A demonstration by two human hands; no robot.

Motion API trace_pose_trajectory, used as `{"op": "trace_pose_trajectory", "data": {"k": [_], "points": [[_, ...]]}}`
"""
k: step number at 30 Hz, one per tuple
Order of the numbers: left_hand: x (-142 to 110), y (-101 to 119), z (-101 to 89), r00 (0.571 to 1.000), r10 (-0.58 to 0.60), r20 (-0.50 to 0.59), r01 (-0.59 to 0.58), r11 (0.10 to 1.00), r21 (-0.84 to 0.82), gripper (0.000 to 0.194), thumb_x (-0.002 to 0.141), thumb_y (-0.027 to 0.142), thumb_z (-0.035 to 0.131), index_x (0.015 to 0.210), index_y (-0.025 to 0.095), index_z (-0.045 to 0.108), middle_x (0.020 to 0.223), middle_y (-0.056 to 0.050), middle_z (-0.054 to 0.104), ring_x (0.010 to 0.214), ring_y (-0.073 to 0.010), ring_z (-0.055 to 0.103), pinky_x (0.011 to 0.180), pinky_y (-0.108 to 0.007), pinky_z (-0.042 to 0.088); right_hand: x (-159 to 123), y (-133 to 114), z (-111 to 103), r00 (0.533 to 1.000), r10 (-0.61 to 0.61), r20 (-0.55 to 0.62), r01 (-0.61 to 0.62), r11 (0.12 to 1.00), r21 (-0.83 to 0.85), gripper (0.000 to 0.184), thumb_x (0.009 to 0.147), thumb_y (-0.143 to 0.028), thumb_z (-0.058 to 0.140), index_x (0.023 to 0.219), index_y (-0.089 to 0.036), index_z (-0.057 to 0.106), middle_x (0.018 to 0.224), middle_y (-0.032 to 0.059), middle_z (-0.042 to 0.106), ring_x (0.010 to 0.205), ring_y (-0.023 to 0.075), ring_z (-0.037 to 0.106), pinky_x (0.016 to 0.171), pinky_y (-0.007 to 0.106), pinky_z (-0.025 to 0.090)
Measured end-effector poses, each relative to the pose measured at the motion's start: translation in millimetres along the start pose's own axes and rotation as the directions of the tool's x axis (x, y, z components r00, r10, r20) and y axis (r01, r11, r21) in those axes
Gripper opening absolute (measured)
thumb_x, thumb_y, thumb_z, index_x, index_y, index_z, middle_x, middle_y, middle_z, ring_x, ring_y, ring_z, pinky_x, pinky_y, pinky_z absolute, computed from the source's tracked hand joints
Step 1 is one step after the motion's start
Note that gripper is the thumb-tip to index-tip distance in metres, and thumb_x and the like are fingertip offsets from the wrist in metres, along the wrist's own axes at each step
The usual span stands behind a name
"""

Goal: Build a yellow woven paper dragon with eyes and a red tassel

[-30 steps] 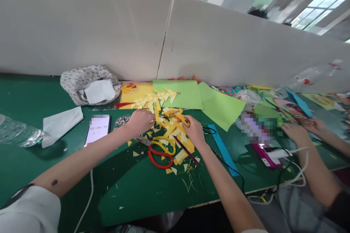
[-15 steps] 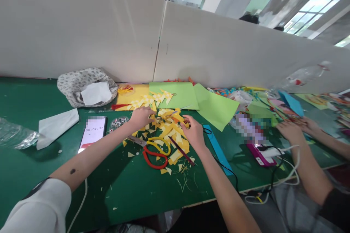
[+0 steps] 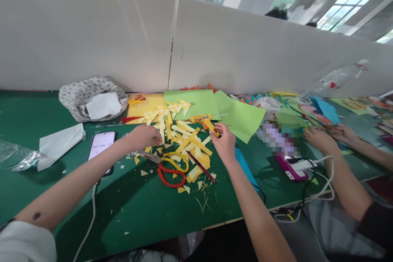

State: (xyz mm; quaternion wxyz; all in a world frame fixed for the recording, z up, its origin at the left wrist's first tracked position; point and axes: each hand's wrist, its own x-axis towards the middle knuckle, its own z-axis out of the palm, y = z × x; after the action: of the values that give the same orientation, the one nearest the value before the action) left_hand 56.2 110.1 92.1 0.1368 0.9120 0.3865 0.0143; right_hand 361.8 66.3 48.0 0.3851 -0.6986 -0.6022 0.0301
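My right hand point(image 3: 223, 142) grips a yellow glue gun point(image 3: 206, 121) by its handle. Its nozzle points left, and a clear glue stick sticks out behind. My left hand point(image 3: 145, 136) is bent downward with fingers pressed together, over the left edge of the yellow paper strips point(image 3: 187, 139); whatever it pinches is hidden. Partly behind that forearm lies a clear packet point(image 3: 132, 152) of small bits. Scissors point(image 3: 172, 174) with one red and one yellow handle lie in front, beside a dark pencil point(image 3: 201, 166). A folded yellow-and-white paper chain point(image 3: 167, 111) with a red tassel lies behind.
Left of me are a phone point(image 3: 102, 144) showing a timer, a white tissue point(image 3: 58, 145), a plastic bottle point(image 3: 18, 155) and a patterned cloth bag point(image 3: 72, 100). Green paper sheets point(image 3: 241, 114) lie at the back. A co-worker's hands point(image 3: 321, 139) work at the right near a power bank point(image 3: 290, 168) with cables.
My left hand has moved left and toward me, away from the glue gun's nozzle. My right hand has shifted slightly right with the glue gun.
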Motion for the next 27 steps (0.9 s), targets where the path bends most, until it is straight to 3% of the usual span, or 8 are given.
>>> {"op": "trace_pose_trajectory", "data": {"k": [5,9,12,15,17,22,25,27], "points": [[-19.5,-1.1,-6.4,0.997,-0.076,-0.01,0.077,0.991,0.106,0.035,0.089,0.038,0.039,0.076,0.021,0.067,0.082,-0.005,0.071,0.076,-0.0215,0.063,0.064,-0.028,0.041,8.9,31.2,-1.2,0.996,0.074,-0.054,-0.077,0.996,-0.048,0.032,0.074,-0.028,0.054,0.103,-0.017,0.056,0.092,0.0108,0.068,0.083,0.0231,0.064,0.077,0.038,0.049],[-27.5,8.4,5.3,0.989,-0.133,-0.062,0.142,0.972,0.189,0.048,0.092,0.043,0.031,0.064,0.019,0.062,0.071,-0.006,0.068,0.069,-0.0209,0.063,0.063,-0.028,0.042,8.4,51.2,2.1,0.993,0.109,-0.04,-0.113,0.989,-0.098,0.03,0.074,-0.029,0.053,0.101,-0.017,0.057,0.087,0.0094,0.068,0.078,0.0227,0.063,0.073,0.037,0.048],[-33.5,16.5,18.6,0.973,-0.182,-0.141,0.204,0.965,0.166,0.047,0.091,0.046,0.034,0.063,0.019,0.061,0.067,-0.007,0.066,0.069,-0.0231,0.064,0.062,-0.029,0.043,6.8,51.0,2.0,0.996,0.088,-0.004,-0.088,0.987,-0.132,0.026,0.073,-0.027,0.053,0.096,-0.017,0.058,0.086,0.0095,0.066,0.08,0.0233,0.06,0.074,0.038,0.047],[-37.2,21.2,29.5,0.964,-0.174,-0.199,0.197,0.975,0.102,0.023,0.089,0.031,0.041,0.091,0.023,0.063,0.091,-0.006,0.069,0.083,-0.0235,0.064,0.066,-0.03,0.046,5.9,36.7,-2.6,0.999,0.033,0.025,-0.029,0.988,-0.152,0.018,0.075,-0.029,0.053,0.087,-0.017,0.06,0.092,0.012,0.062,0.092,0.0262,0.055,0.083,0.042,0.042],[-38.0,22.7,34.1,0.961,-0.164,-0.224,0.181,0.982,0.057,0.024,0.085,0.02,0.045,0.104,0.025,0.058,0.107,-0.004,0.065,0.094,-0.0228,0.062,0.07,-0.031,0.047,3.9,22.1,-5.5,0.998,0.001,0.07,0.009,0.989,-0.145,0.017,0.078,-0.033,0.052,0.08,-0.018,0.061,0.092,0.012,0.061,0.093,0.0264,0.054,0.083,0.041,0.042],[-39.4,27.5,40.4,0.926,-0.24,-0.292,0.217,0.97,-0.11,0.019,0.08,0.02,0.053,0.098,0.025,0.055,0.099,-0.003,0.066,0.087,-0.0229,0.062,0.067,-0.031,0.048,-15.5,-21.8,-0.6,0.953,-0.055,0.299,0.071,0.997,-0.044,0.022,0.076,-0.04,0.06,0.065,-0.021,0.062,0.073,0.0049,0.062,0.066,0.0188,0.057,0.062,0.032,0.045],[-42.0,34.6,43.0,0.909,-0.276,-0.312,0.232,0.958,-0.17,0.023,0.08,0.024,0.055,0.102,0.025,0.052,0.099,-0.003,0.066,0.088,-0.0221,0.062,0.066,-0.03,0.049,-34.8,-53.4,5.8,0.919,-0.1,0.38,0.082,0.995,0.063,0.025,0.079,-0.043,0.057,0.076,-0.021,0.067,0.08,0.0052,0.066,0.07,0.0172,0.06,0.064,0.03,0.048],[-44.1,40.4,44.4,0.891,-0.286,-0.352,0.212,0.949,-0.232,0.031,0.078,0.026,0.059,0.107,0.025,0.05,0.105,-0.004,0.064,0.097,-0.0231,0.06,0.073,-0.032,0.049,-47.5,-75.2,8.8,0.866,-0.164,0.471,0.079,0.977,0.196,0.029,0.081,-0.047,0.054,0.09,-0.023,0.068,0.091,0.0036,0.069,0.076,0.0147,0.063,0.065,0.026,0.05]]}}
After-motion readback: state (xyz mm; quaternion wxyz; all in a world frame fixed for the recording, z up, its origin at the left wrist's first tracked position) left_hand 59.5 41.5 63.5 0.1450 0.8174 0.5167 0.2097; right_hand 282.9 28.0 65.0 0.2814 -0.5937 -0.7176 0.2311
